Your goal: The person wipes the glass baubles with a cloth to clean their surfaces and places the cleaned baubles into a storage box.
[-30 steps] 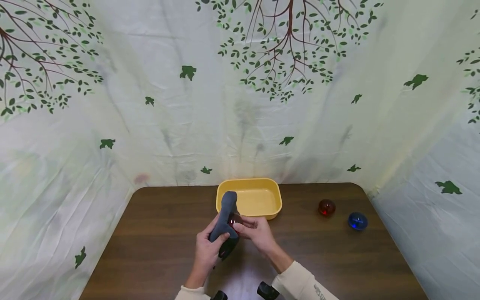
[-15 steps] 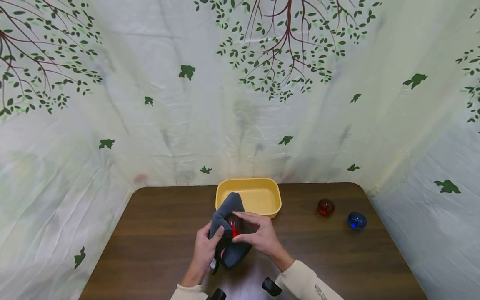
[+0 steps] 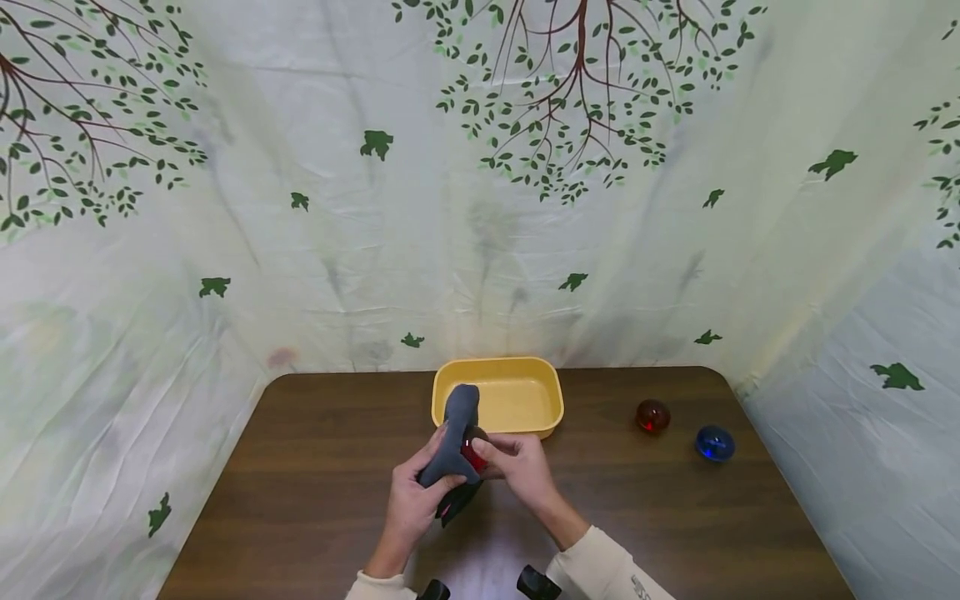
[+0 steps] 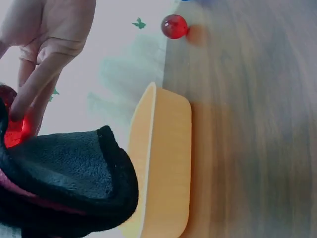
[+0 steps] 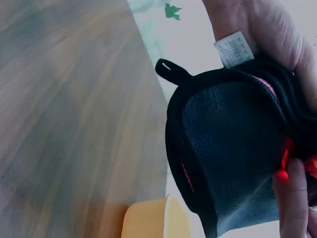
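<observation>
L hand (image 3: pixel 411 493), lower ctr of frame, grips dk grey cloth (image 3: pixel 447 454), thumb over front, other fingers partly hidden; prob. so folds back the ball. R hand (image 3: pixel 519 467), just right of it, pinches red ball (image 3: pixel 473 455) betw. thumb and fingers, against cloth, presumably steadying it. Yellow tub (image 3: pixel 525 407), ctr, stands just beyond, likely for easy reach. 2nd red ball (image 3: pixel 653 416) and blue ball (image 3: pixel 716 443) rest right of ctr, apparently out of hands' way.

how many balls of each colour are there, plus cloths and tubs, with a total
Red balls: 2, counting the held ball
Blue balls: 1
Cloths: 1
Yellow tubs: 1
Total: 5
</observation>
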Motion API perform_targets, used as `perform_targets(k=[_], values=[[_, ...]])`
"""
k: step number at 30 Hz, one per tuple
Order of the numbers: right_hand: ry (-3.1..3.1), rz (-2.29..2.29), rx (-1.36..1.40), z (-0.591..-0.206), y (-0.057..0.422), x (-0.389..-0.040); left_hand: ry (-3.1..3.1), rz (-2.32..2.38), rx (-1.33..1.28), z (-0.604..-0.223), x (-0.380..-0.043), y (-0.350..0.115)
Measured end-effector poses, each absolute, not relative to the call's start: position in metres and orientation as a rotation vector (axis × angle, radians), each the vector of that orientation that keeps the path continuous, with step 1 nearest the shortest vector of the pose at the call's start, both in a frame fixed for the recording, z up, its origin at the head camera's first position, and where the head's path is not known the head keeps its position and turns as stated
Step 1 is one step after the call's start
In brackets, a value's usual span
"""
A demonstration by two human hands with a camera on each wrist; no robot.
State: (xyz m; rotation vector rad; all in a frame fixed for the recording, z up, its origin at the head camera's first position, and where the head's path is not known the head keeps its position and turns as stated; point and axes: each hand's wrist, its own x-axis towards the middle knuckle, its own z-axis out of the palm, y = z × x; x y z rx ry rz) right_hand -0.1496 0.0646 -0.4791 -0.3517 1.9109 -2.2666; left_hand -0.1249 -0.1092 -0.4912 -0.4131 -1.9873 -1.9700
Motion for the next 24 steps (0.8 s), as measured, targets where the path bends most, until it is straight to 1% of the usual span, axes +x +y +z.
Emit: perform_targets(k=[3,8,11,14,16,20,24], values=[[1.884,-2.272,-0.422,-0.479,0.066,-0.150,-1.960,-1.953,-0.399,-0.492,-0.125,-0.107],[1.890,-2.290,-0.594,-0.479,0.068,-0.151,-1.902,-2.113,-0.186,-0.489,-0.120,-0.102],[1.946,-2.274,-0.752,-0.481,0.070,-0.152,-1.864,-2.232,-0.084,-0.485,-0.117,-0.099],[2.035,-2.251,-0.892,-0.483,0.072,-0.153,-1.877,-2.296,-0.034,-0.481,-0.117,-0.100],[2.089,-2.249,-0.936,-0.484,0.073,-0.154,-1.904,-2.310,-0.032,-0.478,-0.117,-0.100],[2.099,-2.281,-0.813,-0.484,0.074,-0.153,-1.922,-2.309,-0.079,-0.477,-0.117,-0.101],[2.062,-2.287,-0.561,-0.482,0.072,-0.150,-1.884,-2.283,-0.157,-0.481,-0.117,-0.100]])
